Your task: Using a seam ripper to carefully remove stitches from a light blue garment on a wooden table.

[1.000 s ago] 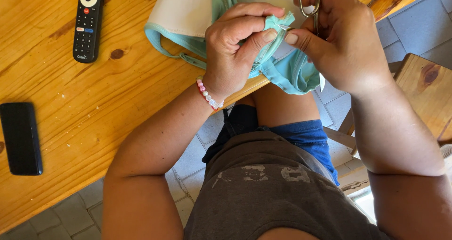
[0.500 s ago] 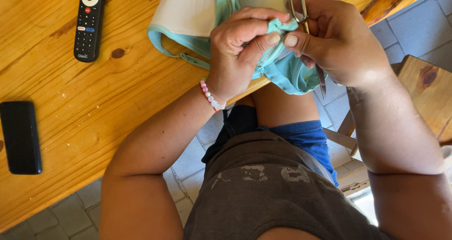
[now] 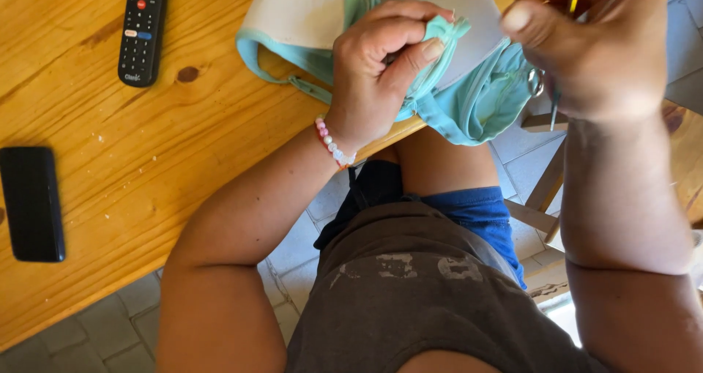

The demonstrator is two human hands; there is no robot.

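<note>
The turquoise garment (image 3: 469, 102) lies bunched at the near edge of the wooden table (image 3: 146, 168), partly hanging over it. Your left hand (image 3: 381, 73) pinches a fold of its fabric between thumb and fingers. Just right of it, your right hand (image 3: 593, 51) is raised, clenched around small metal scissors (image 3: 545, 95). Far left lie a black remote control (image 3: 143, 29) and a black phone (image 3: 31, 203).

We see through 1 head-worn camera that looks steeply down from just above onto our own lap and forearms, close enough that the right hand (image 3: 600, 51) fills the upper corner, with the wooden table (image 3: 146, 168) edge running diagonally across the left half.
</note>
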